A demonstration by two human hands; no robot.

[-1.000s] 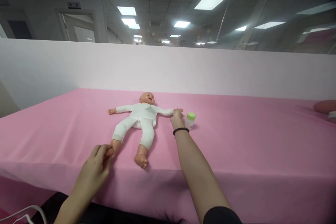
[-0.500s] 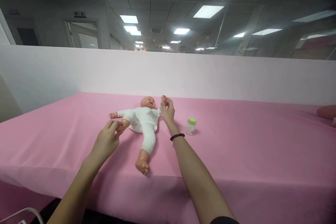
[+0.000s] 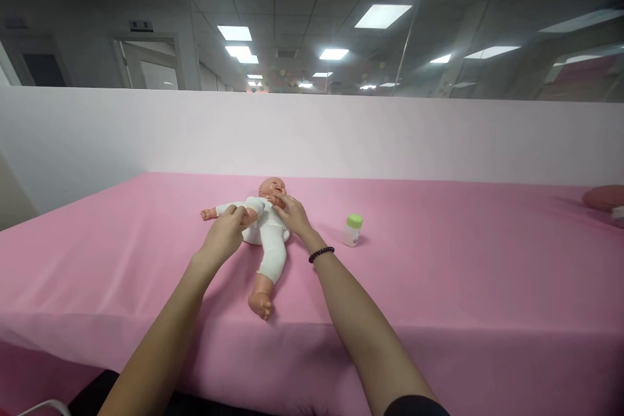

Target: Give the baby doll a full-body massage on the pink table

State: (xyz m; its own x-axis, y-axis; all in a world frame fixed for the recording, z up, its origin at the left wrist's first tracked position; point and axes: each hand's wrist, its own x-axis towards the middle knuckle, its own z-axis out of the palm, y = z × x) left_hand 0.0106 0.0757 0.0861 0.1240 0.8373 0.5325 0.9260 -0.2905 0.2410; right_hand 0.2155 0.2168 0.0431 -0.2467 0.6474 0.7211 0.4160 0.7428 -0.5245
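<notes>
A baby doll [image 3: 272, 253] in a white cloth body lies on its back on the pink-covered table [image 3: 439, 260], its head toward the far side. My left hand [image 3: 227, 232] is closed on the doll's foot, and that leg is bent up over the belly. My right hand [image 3: 294, 216], with a dark bead bracelet at the wrist, is closed on the doll's arm, which is folded across the chest below the chin. The doll's other arm stretches out to the left, and its other leg points toward me.
A small bottle with a green lid [image 3: 353, 230] stands right of the doll. At the far right edge a skin-coloured rounded object [image 3: 603, 197] is partly in view. A white low wall [image 3: 312, 133] with glass above runs behind the table.
My right hand has brought the doll's arm inward from the side onto the chest. My left hand has pushed the doll's foot up and to the right, toward the belly.
</notes>
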